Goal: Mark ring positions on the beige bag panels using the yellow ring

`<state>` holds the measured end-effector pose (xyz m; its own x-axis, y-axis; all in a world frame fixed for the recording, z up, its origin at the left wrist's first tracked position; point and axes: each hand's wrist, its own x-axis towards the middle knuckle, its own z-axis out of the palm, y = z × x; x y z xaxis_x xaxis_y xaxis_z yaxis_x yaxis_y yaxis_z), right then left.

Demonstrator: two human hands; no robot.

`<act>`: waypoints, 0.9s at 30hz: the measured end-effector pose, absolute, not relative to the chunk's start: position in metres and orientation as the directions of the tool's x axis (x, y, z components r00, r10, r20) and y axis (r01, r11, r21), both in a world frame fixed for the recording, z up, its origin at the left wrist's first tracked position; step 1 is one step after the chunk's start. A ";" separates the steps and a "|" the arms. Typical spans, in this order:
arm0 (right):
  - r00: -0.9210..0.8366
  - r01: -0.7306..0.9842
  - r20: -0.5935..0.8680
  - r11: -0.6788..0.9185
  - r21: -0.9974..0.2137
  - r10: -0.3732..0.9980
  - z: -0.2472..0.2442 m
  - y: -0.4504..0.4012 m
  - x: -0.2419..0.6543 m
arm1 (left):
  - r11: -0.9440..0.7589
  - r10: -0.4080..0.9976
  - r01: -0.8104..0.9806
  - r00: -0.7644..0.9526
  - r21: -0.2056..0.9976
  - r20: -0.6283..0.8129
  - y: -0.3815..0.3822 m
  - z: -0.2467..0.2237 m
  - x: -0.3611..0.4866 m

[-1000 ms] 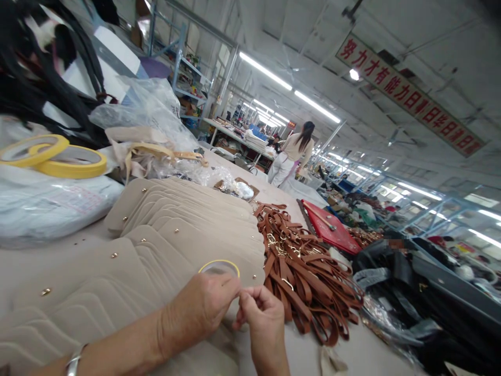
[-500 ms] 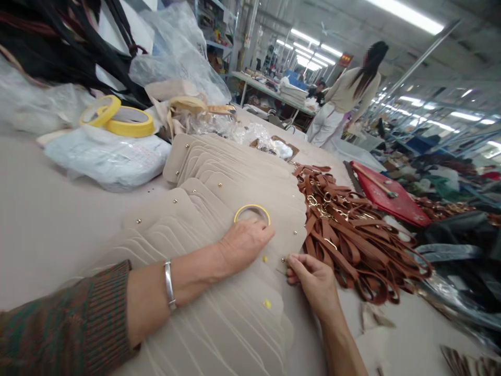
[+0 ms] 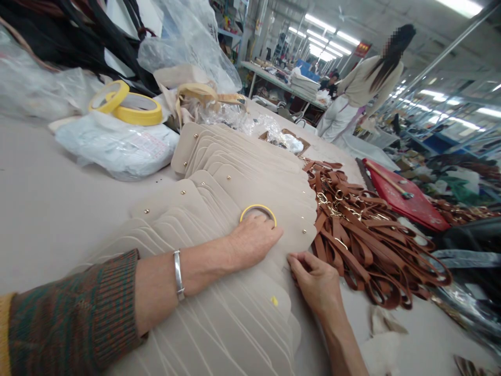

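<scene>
A small yellow tape roll (image 3: pixel 258 213) lies on the fanned row of beige flaps (image 3: pixel 250 183), mid-surface. The left hand (image 3: pixel 253 240) rests flat beside it, fingers loosely spread, touching its near rim and gripping nothing. The right hand (image 3: pixel 315 282) pinches its fingertips together on a flap edge. Brown straps (image 3: pixel 364 235) are heaped just right. Two larger yellow tape rolls (image 3: pixel 129 104) sit on a white bag (image 3: pixel 117 149) whose red print is unreadable.

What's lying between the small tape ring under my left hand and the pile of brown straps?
In the head view, only beige flap pieces with small gold studs lie between tape ring and brown straps.
</scene>
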<state>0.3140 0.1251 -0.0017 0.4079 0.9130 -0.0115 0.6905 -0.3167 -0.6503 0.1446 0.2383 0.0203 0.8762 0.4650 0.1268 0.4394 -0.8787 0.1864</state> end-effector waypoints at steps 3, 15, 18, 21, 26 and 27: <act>0.433 0.682 -0.023 -0.345 -0.645 0.901 -0.002 0.127 0.315 | -0.878 0.465 0.440 0.878 0.190 0.113 0.238 0.023 0.144; 0.399 0.669 0.030 -0.268 -0.693 0.917 -0.006 0.115 0.318 | -0.876 0.451 0.386 0.868 0.289 0.209 0.238 0.022 0.141; 0.380 0.751 0.122 -0.228 -0.620 0.917 -0.005 0.120 0.311 | -0.885 0.413 0.337 0.887 0.322 0.206 0.237 0.024 0.141; 0.376 0.750 0.076 -0.255 -0.611 0.923 -0.001 0.123 0.308 | -0.880 0.410 0.314 0.880 0.356 0.239 0.236 0.028 0.139; 0.218 0.720 -0.125 -0.246 -0.649 0.968 0.009 0.120 0.316 | -0.889 0.335 0.171 0.875 0.424 0.350 0.237 0.028 0.138; 0.219 0.694 -0.139 -0.254 -0.674 0.966 0.010 0.120 0.317 | -0.883 0.328 0.145 0.871 0.447 0.366 0.237 0.027 0.138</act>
<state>0.3173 0.1199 0.0101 0.2191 0.9658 -0.1385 0.6935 -0.2540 -0.6742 0.1379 0.2372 0.0273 0.8705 0.3285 0.3665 0.1450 -0.8828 0.4469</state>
